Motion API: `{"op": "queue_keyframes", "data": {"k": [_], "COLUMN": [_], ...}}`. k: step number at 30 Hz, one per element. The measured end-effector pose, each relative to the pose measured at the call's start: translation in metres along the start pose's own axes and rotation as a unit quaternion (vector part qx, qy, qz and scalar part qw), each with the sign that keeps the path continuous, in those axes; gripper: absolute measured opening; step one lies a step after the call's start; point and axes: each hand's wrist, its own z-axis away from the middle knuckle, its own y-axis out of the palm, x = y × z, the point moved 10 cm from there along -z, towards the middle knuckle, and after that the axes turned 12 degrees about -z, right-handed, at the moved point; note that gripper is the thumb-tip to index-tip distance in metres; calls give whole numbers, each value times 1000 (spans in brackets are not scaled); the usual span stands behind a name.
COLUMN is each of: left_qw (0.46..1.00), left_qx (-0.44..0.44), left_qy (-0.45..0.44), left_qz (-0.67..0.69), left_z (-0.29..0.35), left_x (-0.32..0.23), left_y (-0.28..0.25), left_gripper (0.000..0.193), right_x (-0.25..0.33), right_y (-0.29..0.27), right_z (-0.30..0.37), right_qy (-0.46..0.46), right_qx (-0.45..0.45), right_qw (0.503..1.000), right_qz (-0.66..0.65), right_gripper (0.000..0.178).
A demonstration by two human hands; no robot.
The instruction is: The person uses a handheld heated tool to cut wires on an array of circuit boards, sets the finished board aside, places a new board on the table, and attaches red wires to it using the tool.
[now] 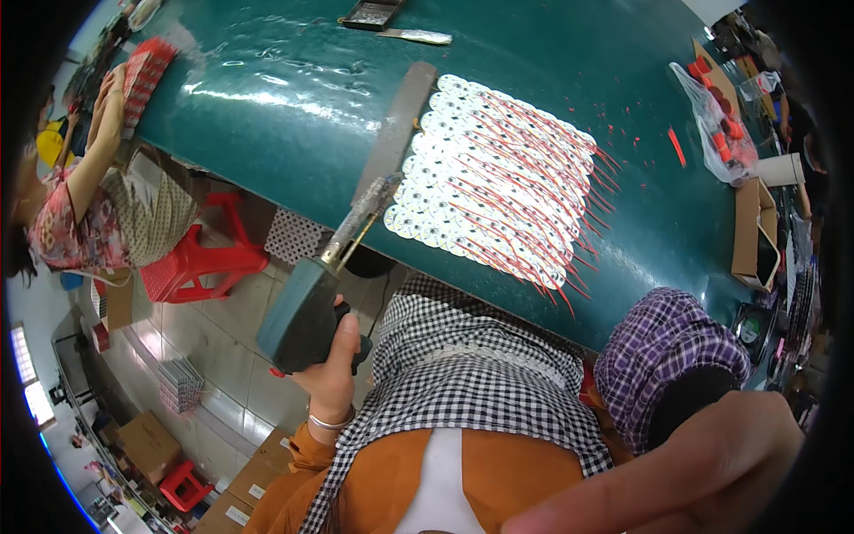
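My left hand (334, 369) is wrapped round the grip of a dark green soldering gun (302, 311), thumb near its trigger. The gun points up and away, its metal tip reaching the near end of a flat grey-brown bar (405, 120). That bar lies along the left edge of a sheet of joined round white circuit boards (436, 191). Many thin red wires (525, 178) lie across the boards, several sticking out past the right edge. My right hand (712, 458), raised very near the camera, has a finger stretched out; its fingertips are cut off. It shows nothing held.
The boards lie on a shiny green table (294, 116). At the far edge are a black tray (374, 12) and a flat tool (416, 36). A plastic bag of red wire (716, 125) and a cardboard box (754, 231) sit right. Left, a co-worker's hands (108, 93) touch a red-wired stack; a red stool (200, 254) stands nearby.
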Motion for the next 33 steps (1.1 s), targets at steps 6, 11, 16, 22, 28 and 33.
{"op": "queue_keyframes", "data": {"k": [6, 11, 16, 22, 28, 33], "left_qw": [999, 999, 999, 997, 999, 998], "left_qx": [-11, -20, -17, -75, -6, 2], "left_qy": [29, 37, 47, 14, 42, 49], "left_qz": [17, 6, 15, -29, 20, 30], "left_z": [-1, 2, 2, 1, -22, -61], "left_x": [-6, 0, -4, 21, -7, -12], "left_y": [15, 2, 5, -42, 16, 18], "left_gripper": [37, 40, 41, 51, 30, 31], "right_x": [-18, -26, -22, 0, 68, 19], "right_y": [41, 67, 75, 39, 27, -25], "right_z": [-61, -100, -131, -7, -54, -32], "right_qy": [113, 186, 231, 277, -253, -362], "right_qx": [-70, -76, -95, 11, 66, -135], "right_qw": [991, 979, 968, 960, 963, 913], "right_qz": [32, 36, 28, -37, -70, 130], "right_gripper": [10, 16, 21, 28, 13, 20]}}
